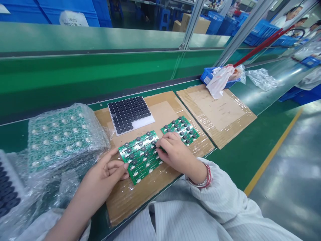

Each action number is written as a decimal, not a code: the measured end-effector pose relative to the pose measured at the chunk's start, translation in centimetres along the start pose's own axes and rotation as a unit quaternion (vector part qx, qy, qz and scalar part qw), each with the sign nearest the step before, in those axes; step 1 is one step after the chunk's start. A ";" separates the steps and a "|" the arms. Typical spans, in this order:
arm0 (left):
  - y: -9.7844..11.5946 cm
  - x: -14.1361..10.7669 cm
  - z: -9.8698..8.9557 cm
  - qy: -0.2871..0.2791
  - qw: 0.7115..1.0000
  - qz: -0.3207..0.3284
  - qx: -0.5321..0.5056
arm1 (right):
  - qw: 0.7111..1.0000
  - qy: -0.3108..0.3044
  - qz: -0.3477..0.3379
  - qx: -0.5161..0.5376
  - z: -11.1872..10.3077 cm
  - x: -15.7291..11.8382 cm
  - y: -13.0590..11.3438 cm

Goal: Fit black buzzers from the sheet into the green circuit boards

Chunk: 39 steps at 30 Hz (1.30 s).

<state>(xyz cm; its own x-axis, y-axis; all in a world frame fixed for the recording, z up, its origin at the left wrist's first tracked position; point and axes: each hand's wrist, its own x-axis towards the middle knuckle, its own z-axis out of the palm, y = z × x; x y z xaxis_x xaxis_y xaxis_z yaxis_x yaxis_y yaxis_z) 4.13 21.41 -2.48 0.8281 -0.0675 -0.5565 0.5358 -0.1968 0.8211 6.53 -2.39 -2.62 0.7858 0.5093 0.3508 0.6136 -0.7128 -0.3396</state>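
A green circuit board panel (140, 155) with several round black pads lies on the taped cardboard (130, 207). My left hand (109, 170) grips its left edge, thumb on top. My right hand (173, 150) is pinched over the panel's right side, at a black pad; its fingertips partly hide what they hold. Just beyond my right hand is a second green panel (181, 129) with black pads across it. A white sheet (140, 123) bearing rows of black pads sits behind the first panel, its front right part bare.
Bubble-wrapped green boards (60, 134) stand at the left, near another sheet of black pads (8, 190). To the right are a second cardboard (218, 110) and a blue bin (207, 75) with plastic bags. A metal post (193, 25) rises behind. People sit at the far right.
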 end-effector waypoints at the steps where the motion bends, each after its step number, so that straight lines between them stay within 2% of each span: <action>1: 0.0 0.0 0.0 0.000 1.000 -0.001 0.001 | 1.000 0.004 -0.002 0.005 0.0 0.0 0.1; 5: 0.1 -0.1 0.1 -0.004 1.000 -0.002 -0.001 | 1.000 0.011 -0.008 0.027 -0.2 0.1 0.2; 13: 0.3 -0.2 0.4 -0.006 1.000 -0.001 -0.028 | 0.999 -0.017 -0.017 0.047 -0.7 0.2 0.4; 21: 0.2 0.0 0.3 -0.002 1.000 0.006 -0.020 | 0.998 -0.010 -0.021 0.061 -0.1 0.4 0.7; 29: 0.2 -0.1 0.4 -0.018 0.999 0.022 -0.014 | 0.998 -0.008 -0.032 0.049 -0.9 -0.2 1.1; 34: 0.9 -0.6 -0.5 0.007 0.993 0.027 0.114 | 0.999 0.011 -0.038 -0.004 -0.9 -1.1 0.4; 39: 1.7 -0.9 -0.9 0.057 0.960 0.052 0.268 | 0.999 0.009 -0.030 -0.043 -0.2 -1.6 -0.5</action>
<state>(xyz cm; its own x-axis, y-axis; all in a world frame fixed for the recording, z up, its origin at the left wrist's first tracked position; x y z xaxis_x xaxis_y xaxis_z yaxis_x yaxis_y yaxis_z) 4.50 22.02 -0.45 0.9017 -0.0137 -0.4321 0.3118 -0.6715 0.6722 4.94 -2.93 -2.80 0.7455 0.5447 0.3842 0.6504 -0.7203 -0.2409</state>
